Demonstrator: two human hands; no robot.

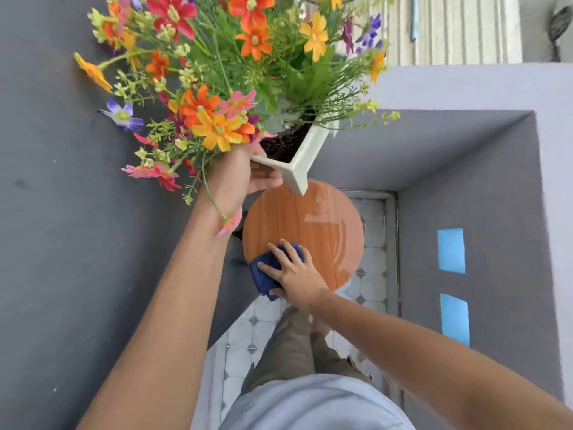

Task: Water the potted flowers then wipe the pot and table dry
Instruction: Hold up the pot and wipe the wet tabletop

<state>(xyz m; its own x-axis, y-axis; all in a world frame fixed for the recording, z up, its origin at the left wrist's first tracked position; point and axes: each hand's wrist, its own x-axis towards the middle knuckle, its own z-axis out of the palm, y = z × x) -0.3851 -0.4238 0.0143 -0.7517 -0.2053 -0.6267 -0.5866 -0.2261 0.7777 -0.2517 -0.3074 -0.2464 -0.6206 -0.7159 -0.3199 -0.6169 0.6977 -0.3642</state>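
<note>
My left hand [245, 173] grips the rim of a white square pot [305, 156] full of orange, red, pink and purple flowers [235, 66], holding it lifted and tilted above the far edge of a small round wooden table [313, 221]. On the table's near left edge lies a dark blue cloth [266, 273], and my right hand [294, 274] presses flat on it with fingers spread. The tabletop shines with wet streaks on its right side. The pot's base is hidden by the blooms and my hand.
A dark grey wall [77, 243] stands close on the left and another grey wall [483, 187] with two blue tape patches [451, 251] on the right. White tiled floor [372, 243] shows beneath the table. My legs are just under the table's near edge.
</note>
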